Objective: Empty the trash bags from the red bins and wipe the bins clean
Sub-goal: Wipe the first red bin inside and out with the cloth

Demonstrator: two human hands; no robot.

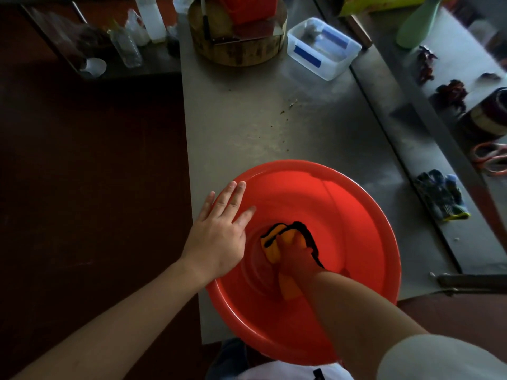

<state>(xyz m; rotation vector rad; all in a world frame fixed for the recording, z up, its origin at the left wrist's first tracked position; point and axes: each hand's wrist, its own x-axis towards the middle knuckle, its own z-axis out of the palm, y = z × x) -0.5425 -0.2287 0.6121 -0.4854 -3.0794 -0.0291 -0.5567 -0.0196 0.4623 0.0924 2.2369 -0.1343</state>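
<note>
Deep in the red bin point(356, 215), right hand point(295, 256) clutches cloth point(271, 237); left hand point(216, 237) rests flat on rim.

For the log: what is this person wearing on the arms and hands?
No gloves or watch show on the left hand or right hand. The left forearm is uncovered to the frame edge; a pale short sleeve covers the right upper arm.

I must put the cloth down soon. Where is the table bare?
Bare steel table lies between the red bin, the wooden block and the clear box; only crumbs there. The right ledge is crowded: gloves, scissors.
</note>
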